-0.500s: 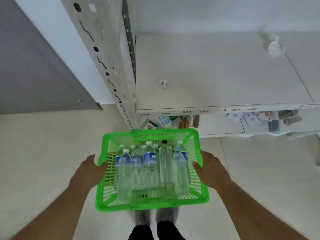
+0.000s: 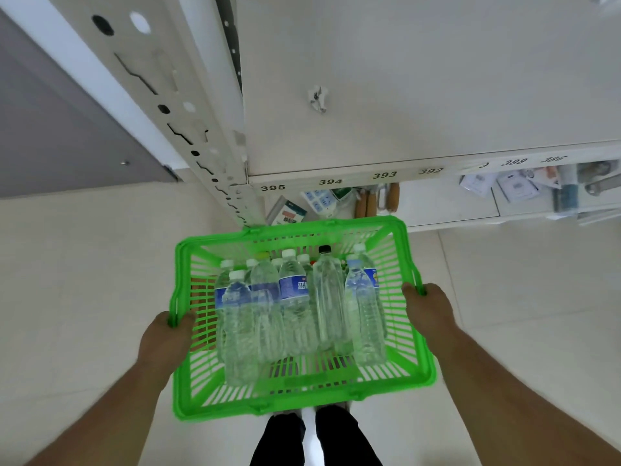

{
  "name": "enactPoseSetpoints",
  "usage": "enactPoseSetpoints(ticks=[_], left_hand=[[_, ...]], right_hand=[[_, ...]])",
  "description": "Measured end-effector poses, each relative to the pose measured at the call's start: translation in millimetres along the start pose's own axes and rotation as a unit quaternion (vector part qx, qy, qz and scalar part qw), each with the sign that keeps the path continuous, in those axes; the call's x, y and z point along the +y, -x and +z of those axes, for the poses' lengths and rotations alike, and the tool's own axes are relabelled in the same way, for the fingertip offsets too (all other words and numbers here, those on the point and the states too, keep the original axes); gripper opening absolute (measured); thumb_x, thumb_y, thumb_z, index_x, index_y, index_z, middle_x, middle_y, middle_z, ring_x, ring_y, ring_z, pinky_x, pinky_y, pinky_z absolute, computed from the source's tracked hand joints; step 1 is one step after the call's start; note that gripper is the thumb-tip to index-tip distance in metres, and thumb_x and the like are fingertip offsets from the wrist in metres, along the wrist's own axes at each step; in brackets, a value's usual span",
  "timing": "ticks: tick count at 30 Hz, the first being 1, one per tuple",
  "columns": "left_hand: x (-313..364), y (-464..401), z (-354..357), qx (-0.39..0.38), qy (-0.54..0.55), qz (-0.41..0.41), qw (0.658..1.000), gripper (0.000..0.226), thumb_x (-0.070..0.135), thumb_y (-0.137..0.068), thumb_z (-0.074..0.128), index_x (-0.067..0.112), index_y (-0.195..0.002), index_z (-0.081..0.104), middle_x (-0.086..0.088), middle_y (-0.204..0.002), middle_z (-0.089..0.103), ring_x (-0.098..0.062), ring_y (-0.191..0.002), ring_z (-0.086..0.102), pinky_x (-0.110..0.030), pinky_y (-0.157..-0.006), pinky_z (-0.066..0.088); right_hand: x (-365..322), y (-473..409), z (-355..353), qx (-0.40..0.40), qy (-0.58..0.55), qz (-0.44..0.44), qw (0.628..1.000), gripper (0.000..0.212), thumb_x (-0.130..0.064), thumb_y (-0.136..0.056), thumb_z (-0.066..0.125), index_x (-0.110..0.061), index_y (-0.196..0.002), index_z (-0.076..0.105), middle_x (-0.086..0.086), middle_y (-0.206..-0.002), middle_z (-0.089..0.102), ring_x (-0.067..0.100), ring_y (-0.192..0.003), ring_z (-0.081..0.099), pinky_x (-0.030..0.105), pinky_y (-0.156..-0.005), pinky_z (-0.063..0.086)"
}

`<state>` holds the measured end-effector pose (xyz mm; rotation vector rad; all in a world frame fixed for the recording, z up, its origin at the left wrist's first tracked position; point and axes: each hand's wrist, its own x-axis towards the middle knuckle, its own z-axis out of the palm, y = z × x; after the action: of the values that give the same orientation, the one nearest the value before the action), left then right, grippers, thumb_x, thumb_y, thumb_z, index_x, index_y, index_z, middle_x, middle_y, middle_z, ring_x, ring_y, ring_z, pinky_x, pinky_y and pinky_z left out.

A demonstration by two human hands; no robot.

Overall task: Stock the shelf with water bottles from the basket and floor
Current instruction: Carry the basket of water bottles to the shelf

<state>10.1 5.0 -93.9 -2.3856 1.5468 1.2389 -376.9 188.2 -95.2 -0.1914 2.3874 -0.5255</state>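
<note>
I hold a bright green plastic basket (image 2: 420, 361) in front of my body, above the floor. My left hand (image 2: 164, 338) grips its left rim and my right hand (image 2: 428, 307) grips its right rim. Several clear water bottles (image 2: 295, 307) stand packed upright inside, most with white caps and blue labels. One taller bottle (image 2: 327, 297) has a black cap. The white shelf board (image 2: 420, 89) lies just beyond the basket, with number tags 395 to 392 on its front edge.
A perforated white upright post (image 2: 188, 105) rises at the shelf's left end. A small crumpled scrap (image 2: 317, 99) lies on the shelf board. The lower shelf (image 2: 443, 203) holds packets, wooden-handled tools and papers. Pale floor tiles surround my feet (image 2: 312, 428).
The basket and both hands have come up and closer to the camera. The shelf edge now sits nearer, and the view has shifted slightly towards the shelf.
</note>
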Motion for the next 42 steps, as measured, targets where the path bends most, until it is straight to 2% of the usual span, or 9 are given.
enactPoseSetpoints(ticks=[4,8,19,24,28,32,35,38,42], left_hand=[[0,-2,3,-0.011,0.070,-0.012,0.997,0.027,0.045,-0.094,0.057,0.019,-0.085,0.057,-0.005,-0.081,0.063,-0.019,-0.071,0.058,-0.034,-0.062,0.042],[0,5,4,-0.013,0.124,-0.023,0.992,0.019,0.042,-0.093,0.060,0.023,-0.096,0.058,0.004,-0.084,0.063,-0.015,-0.074,0.059,-0.035,-0.070,0.045],[30,63,-31,-0.039,0.106,0.008,0.994,0.016,0.038,-0.092,0.062,0.022,-0.094,0.063,-0.005,-0.089,0.071,-0.030,-0.083,0.069,-0.045,-0.081,0.055],[69,107,-41,-0.067,0.058,0.068,0.994,0.018,0.035,-0.093,0.062,0.018,-0.092,0.064,-0.002,-0.081,0.069,-0.019,-0.070,0.066,-0.026,-0.056,0.045],[110,143,-34,-0.122,-0.007,0.127,0.984,0.024,0.038,-0.093,0.062,0.014,-0.090,0.065,-0.007,-0.082,0.072,-0.027,-0.074,0.069,-0.036,-0.068,0.054],[154,183,-7,-0.160,-0.066,0.201,0.964,0.025,0.040,-0.091,0.062,0.016,-0.087,0.067,-0.008,-0.081,0.073,-0.029,-0.075,0.071,-0.048,-0.079,0.058],[190,223,28,-0.189,-0.106,0.249,0.944,0.029,0.041,-0.091,0.061,0.014,-0.094,0.069,-0.010,-0.085,0.073,-0.029,-0.078,0.070,-0.046,-0.079,0.057],[219,267,71,-0.200,-0.154,0.297,0.921,0.027,0.039,-0.094,0.060,0.013,-0.101,0.066,-0.004,-0.079,0.066,-0.021,-0.071,0.063,-0.030,-0.062,0.048],[253,333,133,-0.209,-0.225,0.351,0.884,0.032,0.038,-0.094,0.060,0.009,-0.105,0.067,-0.009,-0.082,0.065,-0.025,-0.073,0.060,-0.034,-0.066,0.046]], right_hand=[[-1,-7,2,-0.009,-0.037,0.027,0.999,0.046,-0.047,-0.090,0.063,-0.008,-0.067,0.052,0.007,-0.062,0.052,0.026,-0.060,0.052,0.032,-0.057,0.039],[1,-8,0,-0.015,-0.046,0.024,0.999,0.050,-0.052,-0.087,0.065,-0.010,-0.065,0.050,0.006,-0.059,0.050,0.025,-0.056,0.049,0.031,-0.054,0.037],[22,51,-63,0.017,-0.071,0.029,0.997,0.052,-0.055,-0.083,0.067,-0.012,-0.059,0.052,0.005,-0.054,0.053,0.026,-0.055,0.054,0.030,-0.052,0.036],[54,100,-118,0.054,-0.108,0.057,0.991,0.051,-0.052,-0.083,0.069,-0.009,-0.059,0.055,0.005,-0.052,0.052,0.026,-0.054,0.054,0.033,-0.055,0.041],[93,141,-163,0.092,-0.157,0.098,0.978,0.052,-0.053,-0.082,0.070,-0.002,-0.071,0.065,0.013,-0.061,0.063,0.030,-0.060,0.063,0.032,-0.056,0.046],[145,171,-202,0.144,-0.192,0.148,0.959,0.052,-0.053,-0.082,0.069,-0.003,-0.068,0.063,0.012,-0.061,0.063,0.030,-0.062,0.064,0.032,-0.056,0.045],[189,189,-232,0.177,-0.219,0.184,0.942,0.051,-0.053,-0.082,0.069,-0.007,-0.063,0.060,0.010,-0.058,0.061,0.031,-0.061,0.063,0.033,-0.057,0.045],[236,200,-261,0.204,-0.250,0.213,0.922,0.050,-0.053,-0.082,0.069,-0.006,-0.064,0.061,0.012,-0.060,0.062,0.033,-0.065,0.064,0.036,-0.061,0.048],[301,212,-301,0.231,-0.293,0.249,0.893,0.050,-0.053,-0.082,0.069,-0.008,-0.062,0.059,0.010,-0.058,0.060,0.031,-0.061,0.061,0.033,-0.057,0.044]])
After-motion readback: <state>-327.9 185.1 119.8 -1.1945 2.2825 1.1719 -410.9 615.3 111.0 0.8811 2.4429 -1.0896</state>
